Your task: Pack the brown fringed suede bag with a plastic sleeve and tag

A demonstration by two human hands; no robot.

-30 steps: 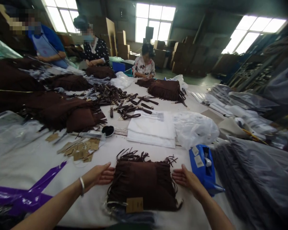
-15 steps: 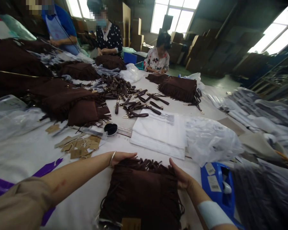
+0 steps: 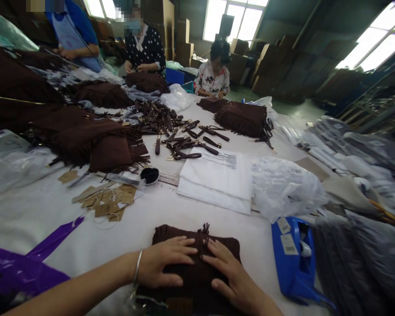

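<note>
Fringe is tucked under on the brown suede fringed bag (image 3: pixel 194 281). It is pressed flat by the left hand (image 3: pixel 166 263) and right hand (image 3: pixel 232 276), palms down, fingers spread, side by side. Just right of the bag a blue tape dispenser (image 3: pixel 294 259) is seen.

We see a blue tape dispenser (image 3: pixel 294 259) right of a stack of white sheets (image 3: pixel 217 177); brown straps (image 3: pixel 181 142) lie beyond it, paper tags (image 3: pixel 107 202) and purple ribbon (image 3: pixel 52 241) to its left.

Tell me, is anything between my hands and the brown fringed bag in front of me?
Nothing visible. The left hand and the right hand both lie flat, directly on the brown fringed bag, with the fringe folded over beneath them.
</note>
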